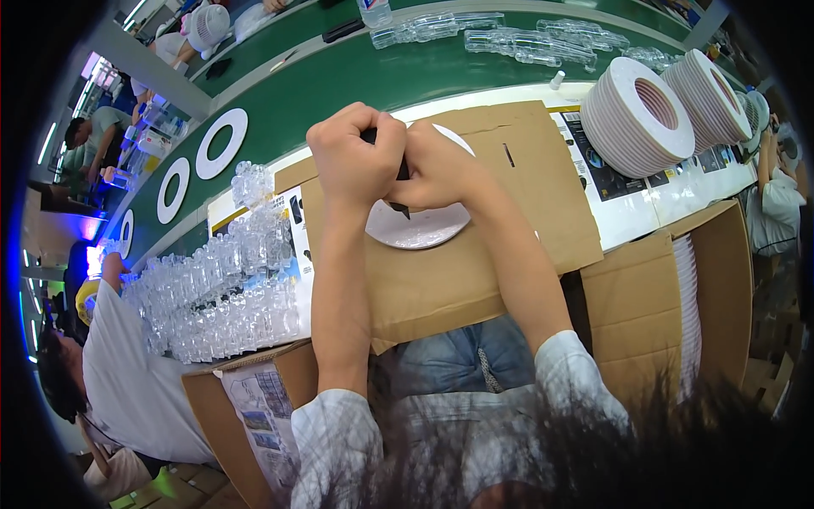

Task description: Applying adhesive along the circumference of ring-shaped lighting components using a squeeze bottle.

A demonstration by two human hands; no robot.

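Observation:
In front of me, my left hand (358,153) is closed in a fist around a black tool (404,171). My right hand (441,174) presses against it from the other side, its fingers also curled on the tool. A dark, pointed end of the tool shows below the hands, over a round white disc (417,233). Most of the tool is covered by my fingers, so its exact kind does not show. The disc lies on a flat piece of brown cardboard (441,301), partly hidden behind both hands.
Clear plastic parts (220,297) crowd the left side. Stacked white rings (636,119) stand at the right. White rings (222,144) and more clear parts (530,47) lie on the green belt (297,93). An open carton (721,288) is near right; a person (140,373) sits at left.

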